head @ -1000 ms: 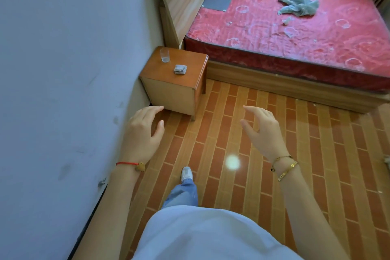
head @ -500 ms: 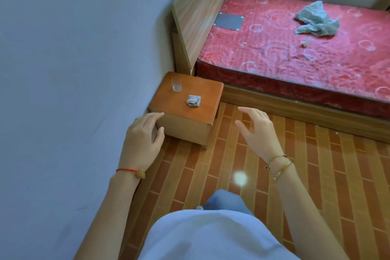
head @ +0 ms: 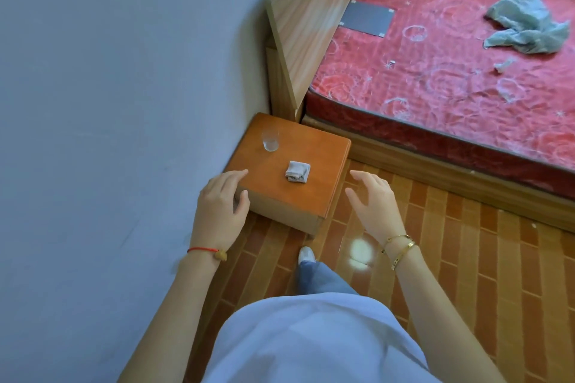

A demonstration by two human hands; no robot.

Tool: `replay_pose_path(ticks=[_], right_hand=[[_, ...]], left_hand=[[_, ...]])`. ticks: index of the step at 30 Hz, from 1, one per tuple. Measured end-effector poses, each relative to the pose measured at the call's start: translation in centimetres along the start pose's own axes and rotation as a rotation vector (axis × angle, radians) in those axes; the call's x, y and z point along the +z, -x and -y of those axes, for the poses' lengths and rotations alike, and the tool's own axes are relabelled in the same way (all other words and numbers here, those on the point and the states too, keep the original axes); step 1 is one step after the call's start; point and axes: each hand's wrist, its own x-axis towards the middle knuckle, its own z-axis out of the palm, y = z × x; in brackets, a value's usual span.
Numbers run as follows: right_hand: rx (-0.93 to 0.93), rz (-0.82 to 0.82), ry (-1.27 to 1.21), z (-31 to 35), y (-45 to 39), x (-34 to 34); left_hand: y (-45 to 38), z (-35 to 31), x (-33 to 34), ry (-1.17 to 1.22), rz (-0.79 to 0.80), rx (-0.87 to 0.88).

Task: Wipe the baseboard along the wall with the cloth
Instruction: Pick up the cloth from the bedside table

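A small folded grey cloth lies on top of a low wooden nightstand that stands against the pale wall. My left hand hovers over the nightstand's near left corner with relaxed fingers and holds nothing. To the right of the nightstand my right hand is held out, fingers spread and empty. The cloth lies between and a little beyond both hands. The baseboard is hidden by my left arm and the nightstand.
A clear drinking glass stands at the back of the nightstand. A bed with a red mattress and wooden headboard fills the far right; a crumpled light-blue rag lies on it. The floor is brown brick-pattern tile.
I have stepped closer to the nightstand. Both hands have moved forward and now flank it, the left one over its near corner. The cloth and glass have not moved.
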Motion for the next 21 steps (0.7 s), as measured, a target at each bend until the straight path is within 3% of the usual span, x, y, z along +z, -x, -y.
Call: replay_pose_path(ticks=[12, 21], right_hand=[[0.106, 0.169, 0.02, -4.6, -19.7, 6.8], [0.263, 0.397, 0.048, -11.5, -27.3, 19.9]], left_hand=[[-14.6, 5.2, 8.5, -0.044, 0.092, -0.091], [-20.2, 11.0, 19.7, -0.027, 0.212, -0.119]])
